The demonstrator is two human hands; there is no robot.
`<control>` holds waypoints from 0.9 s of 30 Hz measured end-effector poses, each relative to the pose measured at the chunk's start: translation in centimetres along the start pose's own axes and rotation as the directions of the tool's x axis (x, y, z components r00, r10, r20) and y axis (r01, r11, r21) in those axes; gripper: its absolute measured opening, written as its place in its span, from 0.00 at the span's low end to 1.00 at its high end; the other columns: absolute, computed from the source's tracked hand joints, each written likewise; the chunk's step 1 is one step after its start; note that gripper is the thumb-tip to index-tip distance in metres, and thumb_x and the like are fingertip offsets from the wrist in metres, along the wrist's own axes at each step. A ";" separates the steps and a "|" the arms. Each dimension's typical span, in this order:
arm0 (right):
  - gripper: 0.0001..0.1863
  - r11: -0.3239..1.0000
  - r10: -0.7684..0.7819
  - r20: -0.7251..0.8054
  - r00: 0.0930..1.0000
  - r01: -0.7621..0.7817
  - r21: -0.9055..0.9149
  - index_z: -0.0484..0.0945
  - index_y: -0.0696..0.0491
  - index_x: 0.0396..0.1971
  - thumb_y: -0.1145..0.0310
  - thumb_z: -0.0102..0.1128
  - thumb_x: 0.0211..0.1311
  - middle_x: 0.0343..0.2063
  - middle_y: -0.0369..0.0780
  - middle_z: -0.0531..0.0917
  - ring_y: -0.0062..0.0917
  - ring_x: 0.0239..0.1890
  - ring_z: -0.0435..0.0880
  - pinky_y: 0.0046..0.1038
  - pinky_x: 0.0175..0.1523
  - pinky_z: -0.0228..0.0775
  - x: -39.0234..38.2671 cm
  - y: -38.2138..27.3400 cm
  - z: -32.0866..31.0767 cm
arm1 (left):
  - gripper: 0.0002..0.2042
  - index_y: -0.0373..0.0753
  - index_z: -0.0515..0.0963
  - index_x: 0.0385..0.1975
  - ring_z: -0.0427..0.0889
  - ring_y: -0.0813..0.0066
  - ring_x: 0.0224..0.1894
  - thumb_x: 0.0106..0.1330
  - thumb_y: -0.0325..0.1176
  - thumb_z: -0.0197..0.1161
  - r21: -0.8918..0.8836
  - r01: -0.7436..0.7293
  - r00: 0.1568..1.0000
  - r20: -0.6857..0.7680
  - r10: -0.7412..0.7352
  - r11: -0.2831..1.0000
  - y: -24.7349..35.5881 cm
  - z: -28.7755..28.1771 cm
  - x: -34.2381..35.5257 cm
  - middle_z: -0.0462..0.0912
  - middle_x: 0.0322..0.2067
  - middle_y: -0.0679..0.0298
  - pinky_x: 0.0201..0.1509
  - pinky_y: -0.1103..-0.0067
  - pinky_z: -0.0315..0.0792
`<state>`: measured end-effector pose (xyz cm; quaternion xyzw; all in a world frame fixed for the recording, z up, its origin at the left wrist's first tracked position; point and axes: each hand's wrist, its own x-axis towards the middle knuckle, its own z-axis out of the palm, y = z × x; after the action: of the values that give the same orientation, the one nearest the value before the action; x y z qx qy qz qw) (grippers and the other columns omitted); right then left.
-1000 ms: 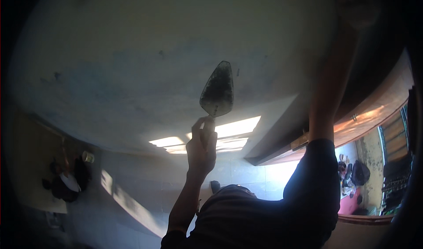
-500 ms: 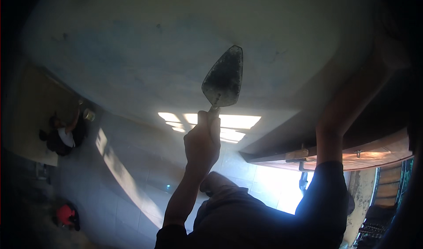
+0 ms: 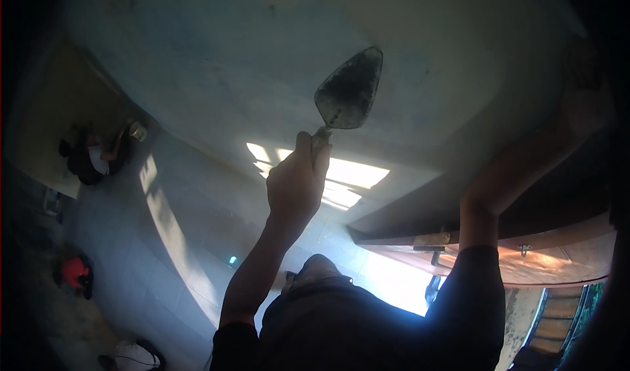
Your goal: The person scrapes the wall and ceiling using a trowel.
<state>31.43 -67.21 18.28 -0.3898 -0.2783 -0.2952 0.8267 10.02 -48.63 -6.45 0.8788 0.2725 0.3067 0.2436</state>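
A trowel (image 3: 352, 89) with a dark, smudged pointed blade is in my left hand (image 3: 295, 184), whose fingers wrap round the handle. Its blade lies over the pale, blue-tinged wall (image 3: 216, 76), tip towards the top; whether it touches the wall I cannot tell. My right arm reaches out to the far right, elbow bent. In deep shadow near the picture's rim is my right hand (image 3: 584, 102), beside the wall and the dark edge of a wooden door; its fingers are too dim to make out.
The wooden door (image 3: 558, 256) with a metal latch stands at the right. Sunlit patches fall on the wall and the tiled floor (image 3: 177, 240). At the left one person (image 3: 92, 161) crouches beside a pale bucket (image 3: 137, 131); a person in red (image 3: 75, 272) and one in white (image 3: 134, 356) are nearer.
My left hand and the trowel have moved up, the blade also slightly right. The view has shifted, and a person in white now shows at the lower left.
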 end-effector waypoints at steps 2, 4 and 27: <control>0.16 0.994 -0.066 0.443 0.894 0.023 0.103 0.75 0.63 0.32 0.66 0.43 0.70 0.19 0.39 0.70 0.23 0.19 0.68 0.23 0.27 0.61 3.4 1.0 -3.4 | 0.12 0.39 0.65 0.36 0.79 0.46 0.23 0.72 0.43 0.50 0.031 0.033 0.999 0.005 -0.033 0.999 0.0 -0.1 -0.3 0.77 0.18 0.52 0.24 0.59 0.69; 0.17 0.980 -0.161 0.784 0.600 0.003 0.199 0.76 0.64 0.30 0.66 0.41 0.70 0.17 0.37 0.65 0.21 0.16 0.62 0.20 0.25 0.55 3.9 1.6 -3.6 | 0.12 0.40 0.65 0.36 0.79 0.48 0.21 0.72 0.43 0.50 0.056 0.023 1.000 -0.003 -0.023 0.998 -0.1 0.2 -0.7 0.77 0.17 0.54 0.23 0.60 0.70; 0.17 0.984 -0.071 0.286 0.956 0.114 -0.139 0.76 0.57 0.20 0.62 0.54 0.65 0.12 0.29 0.63 0.13 0.12 0.58 0.16 0.19 0.45 -0.6 0.9 -0.6 | 0.14 0.38 0.67 0.37 0.79 0.50 0.19 0.72 0.45 0.50 -0.016 0.028 0.998 -0.057 -0.029 0.999 1.5 -0.3 -0.2 0.77 0.14 0.53 0.20 0.61 0.70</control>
<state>31.81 -67.08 17.11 -0.4767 -0.3869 -0.2961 0.7317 10.19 -49.72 -5.46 0.8638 0.2896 0.3305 0.2466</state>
